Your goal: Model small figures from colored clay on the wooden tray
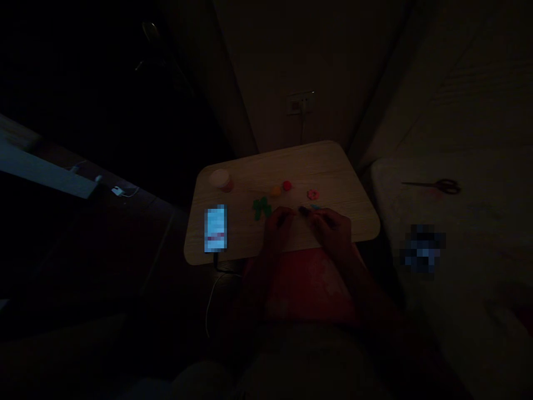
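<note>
Right hand pinches a small dark piece, left hand curls inward, contents unclear

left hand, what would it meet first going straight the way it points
The left hand would probably meet the small dark piece at the fingertips of the right hand first; dim light leaves depth unclear.

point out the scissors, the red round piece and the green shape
scissors (pixel 437 185): head view, where blades meet handles
red round piece (pixel 287 185): head view, middle of its top
green shape (pixel 264 204): head view, near its middle
</note>
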`<state>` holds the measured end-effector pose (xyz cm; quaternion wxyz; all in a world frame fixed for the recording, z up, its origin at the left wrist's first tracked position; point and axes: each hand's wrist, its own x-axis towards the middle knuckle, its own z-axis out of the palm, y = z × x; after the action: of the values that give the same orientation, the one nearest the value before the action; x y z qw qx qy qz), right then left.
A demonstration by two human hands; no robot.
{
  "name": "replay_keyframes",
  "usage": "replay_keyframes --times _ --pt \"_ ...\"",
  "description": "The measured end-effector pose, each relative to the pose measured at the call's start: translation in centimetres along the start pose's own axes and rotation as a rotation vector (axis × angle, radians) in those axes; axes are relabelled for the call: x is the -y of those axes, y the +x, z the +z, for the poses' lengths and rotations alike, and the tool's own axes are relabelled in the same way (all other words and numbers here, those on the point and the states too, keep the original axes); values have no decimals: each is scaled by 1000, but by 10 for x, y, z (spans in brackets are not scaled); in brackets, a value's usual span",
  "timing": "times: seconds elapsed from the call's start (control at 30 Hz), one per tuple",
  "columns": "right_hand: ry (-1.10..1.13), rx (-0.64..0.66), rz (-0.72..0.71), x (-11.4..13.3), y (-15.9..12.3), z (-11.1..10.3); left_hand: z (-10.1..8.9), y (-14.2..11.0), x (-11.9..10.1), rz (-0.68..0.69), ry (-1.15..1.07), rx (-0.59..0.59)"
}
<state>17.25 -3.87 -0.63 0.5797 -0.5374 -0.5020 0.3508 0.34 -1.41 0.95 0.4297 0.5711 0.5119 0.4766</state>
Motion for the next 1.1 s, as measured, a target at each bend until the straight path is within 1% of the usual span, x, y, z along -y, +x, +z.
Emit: replay_keyframes --times 0.07,0.1,0.23,0.3,0.43,0.57,0.7,0.8,1.03,1.1 --pt "11 -1 33 0 -1 0 0 0 0 -6 1 -6" --pt "4 -6 28 0 -1 0 0 0 0 -7 3 -12" --pt "-52 -5 -99 -1 2 -2 1 1 2 -2 -2 -14" --pt "-38 4 -138 -3 3 -2 1 1 2 11 -21 -6" --pt "34 -24 -100 -4 3 -1 1 1 0 12 -28 -3" --pt "-17 -21 -75 1 2 0 0 0 0 2 -20 -7" --pt "48 -18 -27 7 1 0 0 0 0 -4 -10 -5" --pt "46 -6 -19 9 0 -1 1 0 1 -5 -21 -10" --pt "66 -6 19 2 0 -3 0 0 0 12 -14 3" --pt "91 -41 34 -1 0 -1 1 0 -1 9 -7 3"
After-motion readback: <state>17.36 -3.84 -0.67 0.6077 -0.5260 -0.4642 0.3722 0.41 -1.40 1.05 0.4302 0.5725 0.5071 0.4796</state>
